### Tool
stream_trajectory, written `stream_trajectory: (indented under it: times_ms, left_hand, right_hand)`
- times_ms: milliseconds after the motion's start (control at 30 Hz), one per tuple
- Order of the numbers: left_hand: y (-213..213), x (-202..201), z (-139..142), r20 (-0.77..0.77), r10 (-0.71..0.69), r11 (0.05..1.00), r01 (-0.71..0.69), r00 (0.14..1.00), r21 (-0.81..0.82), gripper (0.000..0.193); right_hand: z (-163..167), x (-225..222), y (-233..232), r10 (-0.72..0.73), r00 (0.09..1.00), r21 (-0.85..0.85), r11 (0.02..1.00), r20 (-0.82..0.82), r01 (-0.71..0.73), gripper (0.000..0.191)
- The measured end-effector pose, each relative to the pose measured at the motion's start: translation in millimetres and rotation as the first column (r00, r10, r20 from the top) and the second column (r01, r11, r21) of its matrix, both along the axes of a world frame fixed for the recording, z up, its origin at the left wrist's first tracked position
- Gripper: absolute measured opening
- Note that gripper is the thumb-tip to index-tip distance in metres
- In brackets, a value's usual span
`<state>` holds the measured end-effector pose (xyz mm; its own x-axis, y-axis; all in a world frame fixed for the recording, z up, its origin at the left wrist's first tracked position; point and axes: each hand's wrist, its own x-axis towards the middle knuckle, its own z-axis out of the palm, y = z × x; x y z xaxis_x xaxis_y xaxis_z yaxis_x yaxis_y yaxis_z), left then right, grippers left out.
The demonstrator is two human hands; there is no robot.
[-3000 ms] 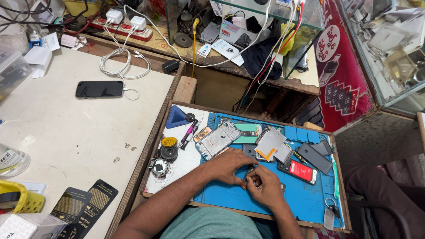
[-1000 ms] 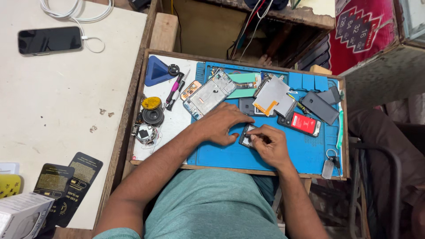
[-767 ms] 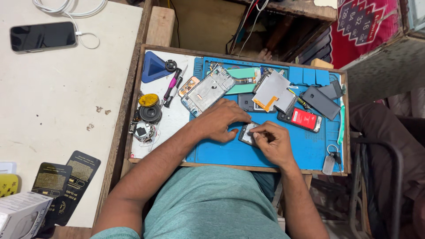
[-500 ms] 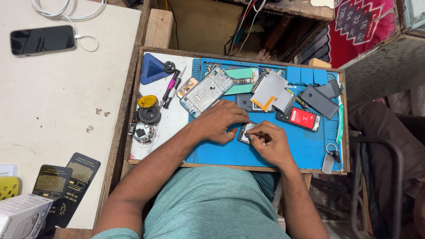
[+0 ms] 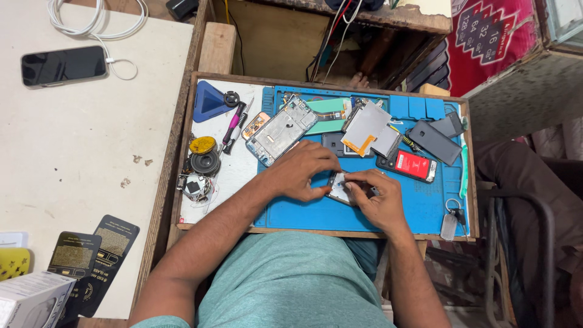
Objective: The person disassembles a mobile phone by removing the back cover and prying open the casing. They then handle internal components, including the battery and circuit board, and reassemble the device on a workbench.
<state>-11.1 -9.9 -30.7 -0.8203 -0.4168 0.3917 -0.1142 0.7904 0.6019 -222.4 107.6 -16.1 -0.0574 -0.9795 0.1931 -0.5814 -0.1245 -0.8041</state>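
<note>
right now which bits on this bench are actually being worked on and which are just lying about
In hand:
left hand and right hand, both on the small phone part
blue mat under it

Lying about:
phone frame
red phone
grey screen panel
pink screwdriver
yellow tape roll
keys
black phone on the white table

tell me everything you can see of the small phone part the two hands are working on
The small phone part is flat, roughly rectangular, pale grey-silver with a dark edge, seemingly metal and plastic. It lies flat on the blue mat, near the front middle. The left hand pins its left side; the right hand covers its right end, hiding much of it.
</note>
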Motion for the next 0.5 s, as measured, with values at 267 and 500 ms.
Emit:
stream_trajectory:
  times_ms: [267,500]
  left_hand:
    - [4.4,-6.3,-6.2,-0.027,0.012,1.0,-0.011,1.0,0.008,0.018]
    - [0.2,-2.5,-6.6,-0.09,0.045,0.998,-0.042,0.995,0.035,0.013]
  right_hand:
    - [-6.9,1.3,0.6,0.002,0.998,-0.118,0.993,-0.061,-0.009,0.019]
    - [-4.4,4.6,0.4,-0.029,0.996,-0.114,0.993,-0.079,0.02,0.027]
